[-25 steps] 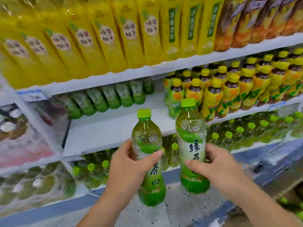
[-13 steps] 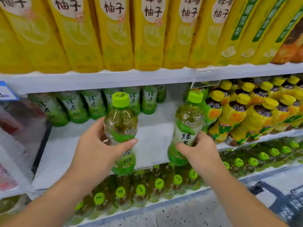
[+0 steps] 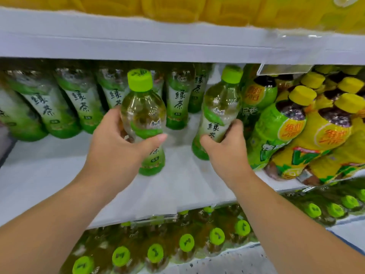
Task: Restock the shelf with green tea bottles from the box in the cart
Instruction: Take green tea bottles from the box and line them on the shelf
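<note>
My left hand point(image 3: 116, 147) grips a green tea bottle point(image 3: 143, 107) with a lime cap, held upright over the white middle shelf point(image 3: 49, 175). My right hand point(image 3: 227, 153) grips a second green tea bottle point(image 3: 219, 107), tilted slightly right, its base low over the shelf beside the yellow-capped bottles. A row of several green tea bottles point(image 3: 79, 103) stands at the back of the same shelf. The box and the cart are out of view.
Yellow-capped tea bottles point(image 3: 308, 131) crowd the shelf's right part. Yellow bottles point(image 3: 177, 8) fill the shelf above. Below, green-capped bottles point(image 3: 185, 242) fill the lower shelf. A clear price-tag holder point(image 3: 284, 69) hangs from the upper shelf edge.
Both hands have carried their bottles up and forward from in front of the shelves into the middle shelf. The view has closed in on that shelf.
</note>
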The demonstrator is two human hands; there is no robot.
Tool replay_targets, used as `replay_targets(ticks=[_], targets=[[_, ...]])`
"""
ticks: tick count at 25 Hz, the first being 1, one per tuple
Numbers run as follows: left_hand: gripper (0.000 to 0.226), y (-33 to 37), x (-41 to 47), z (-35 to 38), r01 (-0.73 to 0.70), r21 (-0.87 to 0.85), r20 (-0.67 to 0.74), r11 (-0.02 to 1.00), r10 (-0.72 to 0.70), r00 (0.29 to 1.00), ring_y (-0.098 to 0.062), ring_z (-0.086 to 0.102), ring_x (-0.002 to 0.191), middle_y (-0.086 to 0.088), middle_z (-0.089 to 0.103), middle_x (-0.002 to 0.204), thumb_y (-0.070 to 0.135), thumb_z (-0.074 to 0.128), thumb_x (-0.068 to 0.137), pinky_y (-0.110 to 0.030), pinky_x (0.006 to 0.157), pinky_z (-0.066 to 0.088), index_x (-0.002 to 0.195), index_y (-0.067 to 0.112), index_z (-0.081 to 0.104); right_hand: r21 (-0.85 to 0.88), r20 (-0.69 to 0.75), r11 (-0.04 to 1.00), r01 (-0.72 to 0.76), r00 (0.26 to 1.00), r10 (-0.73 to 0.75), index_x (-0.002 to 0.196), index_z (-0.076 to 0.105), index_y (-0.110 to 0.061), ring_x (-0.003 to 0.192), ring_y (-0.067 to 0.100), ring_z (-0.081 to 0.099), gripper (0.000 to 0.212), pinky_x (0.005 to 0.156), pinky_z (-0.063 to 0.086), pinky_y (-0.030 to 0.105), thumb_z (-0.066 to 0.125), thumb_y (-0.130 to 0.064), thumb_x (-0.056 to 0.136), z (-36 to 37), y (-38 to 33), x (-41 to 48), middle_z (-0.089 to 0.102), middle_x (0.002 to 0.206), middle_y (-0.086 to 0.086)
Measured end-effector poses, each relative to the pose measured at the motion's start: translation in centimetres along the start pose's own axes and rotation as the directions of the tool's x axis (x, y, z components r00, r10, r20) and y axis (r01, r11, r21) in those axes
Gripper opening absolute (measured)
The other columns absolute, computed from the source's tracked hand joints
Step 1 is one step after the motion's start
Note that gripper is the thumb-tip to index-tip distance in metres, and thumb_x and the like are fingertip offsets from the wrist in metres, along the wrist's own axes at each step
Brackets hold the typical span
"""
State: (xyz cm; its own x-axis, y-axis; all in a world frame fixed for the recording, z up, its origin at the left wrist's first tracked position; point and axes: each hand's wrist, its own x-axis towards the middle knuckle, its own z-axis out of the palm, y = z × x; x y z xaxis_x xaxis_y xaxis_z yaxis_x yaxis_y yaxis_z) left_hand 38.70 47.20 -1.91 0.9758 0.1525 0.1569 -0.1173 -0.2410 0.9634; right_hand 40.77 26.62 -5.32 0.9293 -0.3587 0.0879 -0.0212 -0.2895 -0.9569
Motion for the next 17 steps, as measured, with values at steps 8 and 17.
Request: replay_targets(ticks=[8,17], targets=[[0.036,-1.2,-0.2,-1.7,-0.019,0.055,0.076,0.998,0.014,0.997,0.011,0.068,0.089,0.035,0.072,0.094,0.032,0.084,0.063,-0.014,0.076,0.049,0.094,0.041,0.067,0.011,-0.085,0.997,0.075,0.994,-0.074,0.12,0.054,-0.021,0.099,0.014,0.062,0.036,0.094,0.052,0.034,0.073,-0.02,0.089,3.2,1.5,5.0,0.065,0.112,0.001],[0.047,-2.7,0.5,-1.9,-0.05,-0.013,0.106,0.999,0.051,0.993,0.001,0.072,0.096,0.028,0.074,0.104,0.047,0.085,0.053,-0.042,0.093,0.055,0.094,0.06,0.068,0.088,-0.117,0.992,0.085,0.99,-0.074,0.122,0.056,-0.016,0.101,0.019,0.066,0.038,0.096,0.054,0.041,0.073,-0.015,0.089,4.7,2.6,9.0,0.068,0.108,0.0]])
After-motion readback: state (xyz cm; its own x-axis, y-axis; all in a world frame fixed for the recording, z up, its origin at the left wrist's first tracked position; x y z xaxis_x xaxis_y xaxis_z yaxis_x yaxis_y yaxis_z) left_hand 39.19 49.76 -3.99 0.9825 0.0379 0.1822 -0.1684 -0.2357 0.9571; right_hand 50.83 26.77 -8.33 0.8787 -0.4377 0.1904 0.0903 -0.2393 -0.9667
